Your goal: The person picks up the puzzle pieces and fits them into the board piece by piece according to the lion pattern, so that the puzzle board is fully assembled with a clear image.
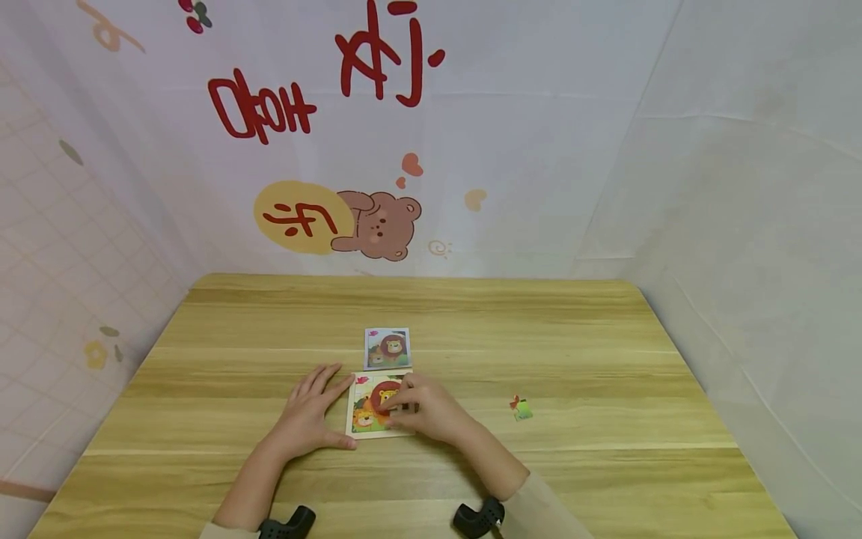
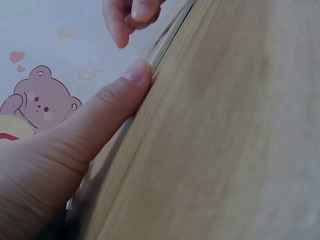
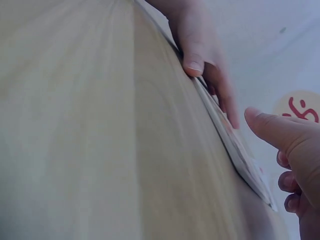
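Observation:
A small jigsaw puzzle (image 1: 364,421) in a pale frame lies on the table, with a lion picture in it. My left hand (image 1: 311,412) lies spread along its left side, index fingertip by the upper left corner and thumb at the lower left one. In the left wrist view that thumb (image 2: 107,110) lies straight along the frame's edge. Over the right part of the puzzle is my right hand (image 1: 431,408), fingers bent down toward the picture and covering some of it. No piece shows between its thumb (image 3: 272,127) and fingers in the right wrist view.
A reference card (image 1: 387,349) with the same lion picture lies just beyond the puzzle. To the right on the wooden table (image 1: 592,359) lies a loose green and red puzzle piece (image 1: 521,409). White printed cloth (image 1: 539,150) hangs behind and at both sides.

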`<state>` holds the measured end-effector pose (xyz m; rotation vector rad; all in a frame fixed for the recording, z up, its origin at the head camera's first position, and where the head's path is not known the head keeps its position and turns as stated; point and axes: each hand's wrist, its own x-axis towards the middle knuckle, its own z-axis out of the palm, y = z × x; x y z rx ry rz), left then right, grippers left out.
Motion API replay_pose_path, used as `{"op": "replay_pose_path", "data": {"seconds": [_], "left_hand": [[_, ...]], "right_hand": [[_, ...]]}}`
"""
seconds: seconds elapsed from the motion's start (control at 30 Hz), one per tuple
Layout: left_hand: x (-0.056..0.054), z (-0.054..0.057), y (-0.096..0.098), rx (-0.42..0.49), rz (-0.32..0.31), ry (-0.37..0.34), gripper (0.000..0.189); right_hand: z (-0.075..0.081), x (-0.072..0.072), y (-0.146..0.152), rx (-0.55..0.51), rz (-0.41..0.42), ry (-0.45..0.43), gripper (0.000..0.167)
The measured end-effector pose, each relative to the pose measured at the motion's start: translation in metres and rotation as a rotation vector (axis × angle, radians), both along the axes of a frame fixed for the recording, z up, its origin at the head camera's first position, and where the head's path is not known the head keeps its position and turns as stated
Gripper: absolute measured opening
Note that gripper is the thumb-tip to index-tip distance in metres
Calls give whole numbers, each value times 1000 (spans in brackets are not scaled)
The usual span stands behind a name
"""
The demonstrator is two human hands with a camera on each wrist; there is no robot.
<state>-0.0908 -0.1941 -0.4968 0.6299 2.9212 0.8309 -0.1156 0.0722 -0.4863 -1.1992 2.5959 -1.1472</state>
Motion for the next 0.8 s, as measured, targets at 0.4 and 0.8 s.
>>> {"op": "replay_pose_path", "data": {"seconds": [0.4, 0.8], "left_hand": [[0, -1, 0, 17, 3, 7, 115], [-2, -6, -2, 14, 1, -12, 119]], "right_hand": [[11, 6, 42, -27, -87, -70, 27], [8, 13, 94, -78, -158, -92, 32]]}}
